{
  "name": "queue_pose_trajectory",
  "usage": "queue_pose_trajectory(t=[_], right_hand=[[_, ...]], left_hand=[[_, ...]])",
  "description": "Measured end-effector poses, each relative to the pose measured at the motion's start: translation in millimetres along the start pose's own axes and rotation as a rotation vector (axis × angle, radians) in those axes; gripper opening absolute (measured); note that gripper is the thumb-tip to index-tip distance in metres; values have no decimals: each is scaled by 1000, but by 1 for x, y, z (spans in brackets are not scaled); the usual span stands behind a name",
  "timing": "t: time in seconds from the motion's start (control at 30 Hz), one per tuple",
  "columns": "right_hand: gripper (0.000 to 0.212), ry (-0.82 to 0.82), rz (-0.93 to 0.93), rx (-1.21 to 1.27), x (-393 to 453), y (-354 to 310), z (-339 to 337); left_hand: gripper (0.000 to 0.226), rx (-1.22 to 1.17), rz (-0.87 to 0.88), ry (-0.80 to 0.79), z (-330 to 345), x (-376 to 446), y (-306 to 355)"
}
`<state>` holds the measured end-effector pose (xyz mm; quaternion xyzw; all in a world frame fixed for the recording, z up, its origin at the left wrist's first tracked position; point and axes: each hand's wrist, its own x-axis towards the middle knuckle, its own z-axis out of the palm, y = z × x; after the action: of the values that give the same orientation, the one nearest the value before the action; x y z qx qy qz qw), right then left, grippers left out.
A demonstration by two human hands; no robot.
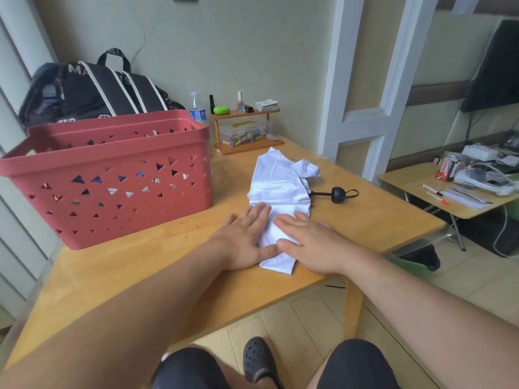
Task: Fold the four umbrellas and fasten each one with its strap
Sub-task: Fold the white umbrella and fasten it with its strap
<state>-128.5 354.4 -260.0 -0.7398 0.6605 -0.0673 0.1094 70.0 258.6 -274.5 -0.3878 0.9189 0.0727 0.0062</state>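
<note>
Umbrella (280,192) — white cloth, half collapsed — lies on the wooden table (140,265), its black handle (337,194) with a wrist loop sticking out toward 3 o'clock. Both hands lie flat on the near end of the cloth, fingers straight and spread: the left hand (244,240) at its 9 o'clock edge, the right hand (311,242) at its 3 o'clock edge, thumbs nearly meeting. At 10 o'clock stands a red basket (106,175); behind it, a black bag (92,91) shows the letters "MA" and "TED" — the rest is hidden.
</note>
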Motion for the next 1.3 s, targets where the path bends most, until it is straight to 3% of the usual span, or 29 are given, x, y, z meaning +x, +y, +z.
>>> queue_pose_trajectory(t=[0.07,0.23,0.27,0.33,0.4,0.43,0.53,0.57,0.73,0.87,0.93,1.03,1.17,1.23,1.3], right_hand=[[64,-148,114,-79,0,16,0],[61,-141,194,-10,0,33,-8],[53,-84,187,53,3,30,-11],[29,184,147,113,9,18,-16],[27,370,100,129,15,4,-15],[37,325,90,143,17,-1,-14],[71,-93,156,-48,21,-5,-1],[76,-150,177,-80,21,-1,3],[81,-140,184,-95,21,0,5],[78,-137,173,-103,20,1,6],[72,-120,169,-85,18,2,6],[66,-93,167,-51,18,3,6],[85,62,108,95,14,8,9],[95,36,56,66,8,10,8],[102,-67,14,-73,4,9,8]], left_hand=[[103,47,-13,-37,-1,-3,-2],[112,63,-31,-92,-1,-19,-12],[110,58,-6,-52,-1,-23,-13],[104,64,59,17,0,-27,-13],[102,78,74,-17,0,-26,-11],[104,78,55,-58,-1,-26,-10],[110,71,4,-157,-7,-27,-8],[111,73,-1,-177,-8,-27,-7],[119,55,9,-170,-17,-28,-3],[87,-208,161,118,-23,-25,17],[87,-112,144,21,-15,-24,13],[108,3,61,-213,-6,-25,-2],[124,-15,60,-206,-18,-19,-9],[115,-74,65,-211,-28,-14,-14],[78,-422,-11,-203,-41,-4,-17]])
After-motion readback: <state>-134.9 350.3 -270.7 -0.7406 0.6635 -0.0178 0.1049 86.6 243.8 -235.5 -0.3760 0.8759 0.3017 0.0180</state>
